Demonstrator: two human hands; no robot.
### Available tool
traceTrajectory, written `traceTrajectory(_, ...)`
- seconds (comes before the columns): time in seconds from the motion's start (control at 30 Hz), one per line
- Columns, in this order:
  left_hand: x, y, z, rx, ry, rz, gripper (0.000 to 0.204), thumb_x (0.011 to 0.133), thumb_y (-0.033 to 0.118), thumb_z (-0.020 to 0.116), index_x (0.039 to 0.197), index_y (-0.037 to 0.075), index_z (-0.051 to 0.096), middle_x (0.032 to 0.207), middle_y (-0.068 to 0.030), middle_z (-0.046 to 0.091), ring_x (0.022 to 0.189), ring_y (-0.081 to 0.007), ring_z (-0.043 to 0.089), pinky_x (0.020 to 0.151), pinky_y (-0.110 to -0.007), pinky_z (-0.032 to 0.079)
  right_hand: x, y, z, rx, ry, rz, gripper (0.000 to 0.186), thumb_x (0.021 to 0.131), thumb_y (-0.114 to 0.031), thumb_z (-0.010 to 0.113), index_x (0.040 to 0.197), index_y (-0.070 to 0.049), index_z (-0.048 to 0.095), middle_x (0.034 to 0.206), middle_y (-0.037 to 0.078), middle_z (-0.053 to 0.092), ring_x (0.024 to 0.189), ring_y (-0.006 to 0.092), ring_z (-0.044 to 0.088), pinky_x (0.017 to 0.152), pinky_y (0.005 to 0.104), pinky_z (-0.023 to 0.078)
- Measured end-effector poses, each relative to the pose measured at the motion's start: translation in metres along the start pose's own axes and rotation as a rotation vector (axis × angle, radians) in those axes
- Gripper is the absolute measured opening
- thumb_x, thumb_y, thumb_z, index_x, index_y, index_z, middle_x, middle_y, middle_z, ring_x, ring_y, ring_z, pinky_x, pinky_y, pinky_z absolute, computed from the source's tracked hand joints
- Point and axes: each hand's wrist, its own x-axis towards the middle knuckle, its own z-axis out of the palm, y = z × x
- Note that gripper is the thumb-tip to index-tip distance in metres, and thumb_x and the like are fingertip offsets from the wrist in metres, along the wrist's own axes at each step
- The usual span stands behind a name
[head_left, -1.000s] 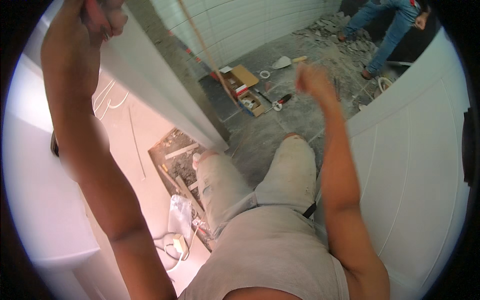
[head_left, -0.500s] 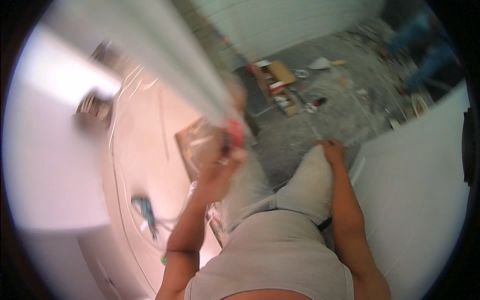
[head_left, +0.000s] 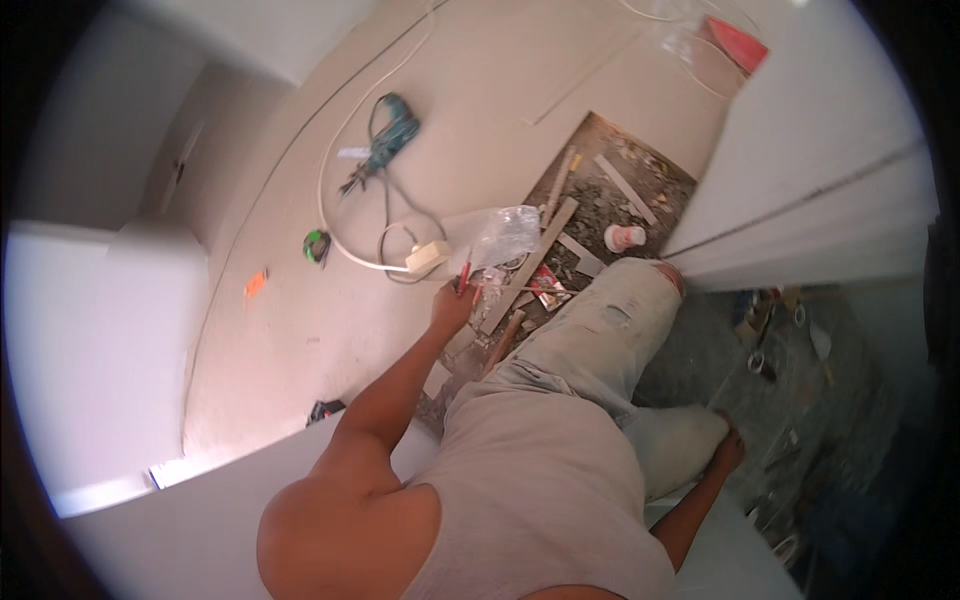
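Note:
My left hand (head_left: 456, 306) is closed around a slim red tool (head_left: 464, 275), perhaps a pen, whose exact kind I cannot make out. It hovers beside a cream extension socket (head_left: 428, 258) and a clear plastic bag (head_left: 505, 235). Just past it is a rubble-filled opening in the floor (head_left: 625, 170), with wooden strips (head_left: 545, 250), a red and white packet (head_left: 549, 287) and a white and pink cup-like container (head_left: 625, 237). My right hand (head_left: 731, 450) lies over my knee, holding nothing I can see; its fingers look loosely spread, partly in shadow.
A teal power drill (head_left: 392, 138) and its cable lie on the pale floor, near a green and black round tool (head_left: 315, 246) and an orange scrap (head_left: 256, 284). A white panel (head_left: 800, 200) stands at right. Beyond it, tape rolls and tools (head_left: 760, 362) lie on dark flooring.
My view has swung left, bringing the drill and rubble opening toward the middle. My left hand has come away from the white upright edge, still holding the red tool. My right hand stays on the knee.

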Motion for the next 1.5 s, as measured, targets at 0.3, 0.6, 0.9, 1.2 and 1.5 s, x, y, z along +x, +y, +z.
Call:
traceTrajectory(0.3,-0.026,-0.091,0.010,0.043,-0.029,-0.210,0.051,0.095,0.045,0.060,0.107,-0.004,0.065,0.099,-0.0306,0.070,0.098,-0.0507,0.067,0.086,-0.056,0.051,-0.006,0.002,-0.015,0.036,-0.046,0.011,0.052,0.102,-0.035,0.048,0.132,0.005,0.063,0.131,0.024,0.066,0.117,0.0382,0.064,0.099,0.0450,0.048)
traceTrajectory(0.6,0.000,-0.023,0.053,-0.009,-0.175,0.129,0.048,0.091,0.043,0.068,0.107,-0.002,0.064,0.096,-0.0299,0.070,0.093,-0.0501,0.068,0.081,-0.056,0.052,-0.016,-0.009,-0.009,-0.033,-0.017,-0.068,0.050,0.103,-0.031,0.046,0.127,0.009,0.065,0.126,0.027,0.067,0.114,0.0397,0.064,0.099,0.0465,0.047)
traceTrajectory(0.9,-0.032,-0.073,0.117,0.300,-0.502,-0.001,0.063,0.092,0.057,0.064,0.101,-0.005,0.072,0.095,-0.0302,0.072,0.094,-0.0469,0.070,0.080,-0.054,0.054,-0.023,0.007,-0.002,-0.068,0.069,-0.072,0.049,0.104,-0.032,0.046,0.131,0.004,0.065,0.135,0.026,0.063,0.123,0.0409,0.059,0.105,0.0451,0.045)
traceTrajectory(1.2,0.012,0.066,0.053,-0.063,-0.141,0.495,0.039,0.102,0.033,0.064,0.091,-0.003,0.057,0.075,-0.0116,0.056,0.070,-0.0208,0.048,0.066,-0.039,0.044,-0.031,0.022,0.015,0.189,-0.004,0.171,0.045,0.102,-0.032,0.051,0.125,0.003,0.067,0.130,0.024,0.065,0.116,0.0372,0.061,0.100,0.0454,0.047)
traceTrajectory(1.5,-0.038,0.293,-0.009,-0.626,-0.011,1.057,0.027,0.107,0.027,0.054,0.087,0.010,0.046,0.076,0.0027,0.042,0.065,-0.0069,0.039,0.055,-0.022,0.031,0.006,0.114,0.066,0.408,0.138,0.381,0.039,0.095,-0.027,0.057,0.105,0.008,0.071,0.108,0.026,0.071,0.097,0.0390,0.066,0.089,0.0459,0.049)
